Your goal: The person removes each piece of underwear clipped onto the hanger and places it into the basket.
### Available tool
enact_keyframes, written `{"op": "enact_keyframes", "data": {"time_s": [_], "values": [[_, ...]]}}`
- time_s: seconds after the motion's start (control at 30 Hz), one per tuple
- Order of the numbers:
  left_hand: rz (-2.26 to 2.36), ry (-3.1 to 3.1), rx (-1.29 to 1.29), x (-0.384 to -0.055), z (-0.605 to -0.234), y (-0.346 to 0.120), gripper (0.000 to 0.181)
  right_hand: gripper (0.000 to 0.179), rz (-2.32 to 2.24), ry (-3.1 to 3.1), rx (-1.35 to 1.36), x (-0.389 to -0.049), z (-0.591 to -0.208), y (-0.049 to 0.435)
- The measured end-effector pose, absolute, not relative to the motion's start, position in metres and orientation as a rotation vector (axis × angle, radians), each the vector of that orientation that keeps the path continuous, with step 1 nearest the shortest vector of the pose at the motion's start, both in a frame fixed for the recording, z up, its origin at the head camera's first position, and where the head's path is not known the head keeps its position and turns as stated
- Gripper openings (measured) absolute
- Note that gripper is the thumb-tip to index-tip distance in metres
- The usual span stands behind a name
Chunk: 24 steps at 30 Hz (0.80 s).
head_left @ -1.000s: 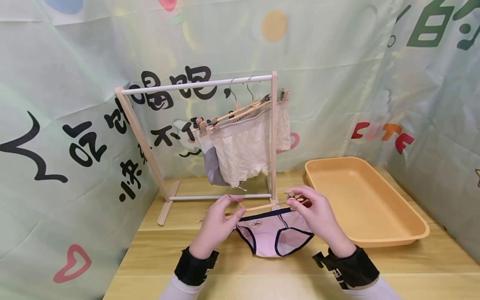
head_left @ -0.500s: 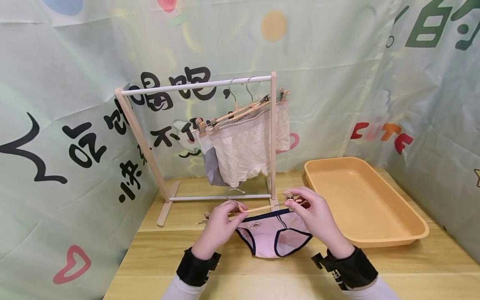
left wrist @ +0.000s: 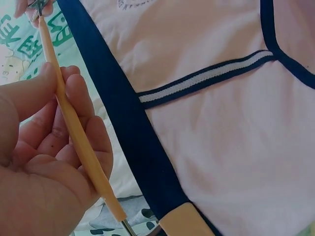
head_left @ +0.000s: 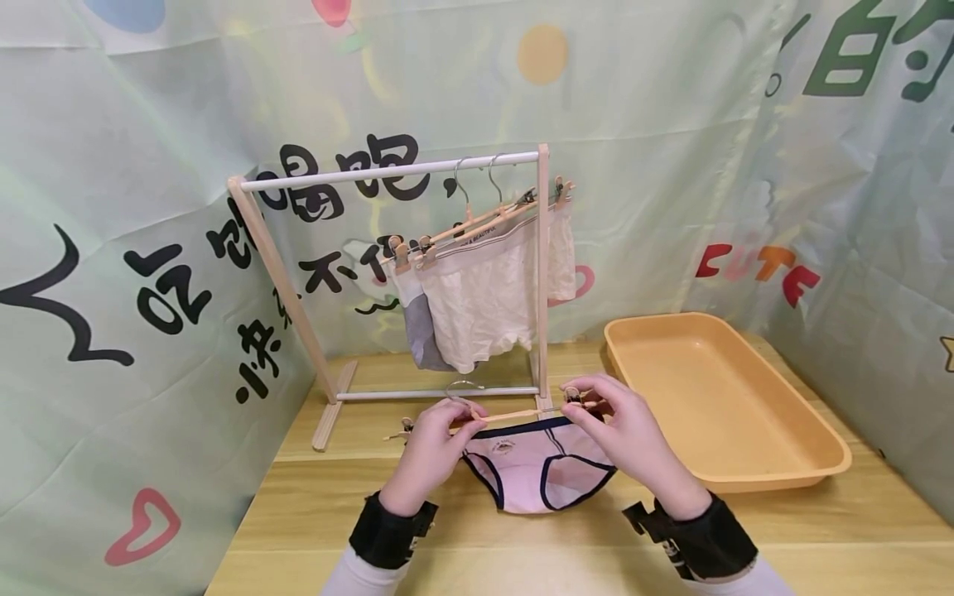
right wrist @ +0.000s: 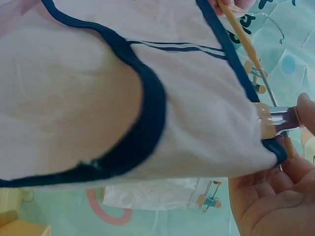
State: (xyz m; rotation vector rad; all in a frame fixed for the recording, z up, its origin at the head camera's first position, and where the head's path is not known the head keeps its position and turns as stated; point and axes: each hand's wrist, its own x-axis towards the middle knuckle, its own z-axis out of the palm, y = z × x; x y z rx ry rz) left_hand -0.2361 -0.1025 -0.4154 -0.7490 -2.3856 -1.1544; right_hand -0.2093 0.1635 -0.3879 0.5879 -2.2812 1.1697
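In the head view, a pink brief with navy trim [head_left: 522, 484] hangs from a clip hanger [head_left: 513, 415] just above the table. My left hand [head_left: 431, 454] grips the hanger's bar near its middle, below the metal hook. My right hand [head_left: 629, 430] pinches the clip [head_left: 572, 396] at the hanger's right end. In the right wrist view that clip [right wrist: 269, 120] bites the corner of the waistband. Another clip [left wrist: 186, 221] sits on the waistband in the left wrist view. My left fingers hide part of the bar in the head view.
A small drying rack [head_left: 387, 172] stands behind my hands. Two clip hangers on its rail carry white shorts [head_left: 484, 306] and a white-and-grey garment [head_left: 423, 331]. An orange tray [head_left: 730, 397] lies to the right on the wooden table [head_left: 313, 513]. Printed cloth walls [head_left: 656, 165] enclose the table.
The hanger and the brief have shifted slightly left and the hook has dipped a little. My left fingers have lowered at the bar; my right hand stays at the clip.
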Motion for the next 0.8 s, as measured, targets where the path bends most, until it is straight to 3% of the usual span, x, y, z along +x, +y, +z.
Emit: {"op": "enact_keyframes", "data": {"time_s": [0.2,0.8], "values": [[-1.146,-2.367,-0.759,-0.2347,-0.4145,-0.1027,0.005,0.027,1.163,-2.311,0.571,-0.2072,-0.3864,0.1621],[-1.122,-2.378,-0.783,-0.2345,-0.4151,-0.1012,0.008,0.017,0.992,-2.183,0.627,-0.2051,-0.3866,0.1646]]}}
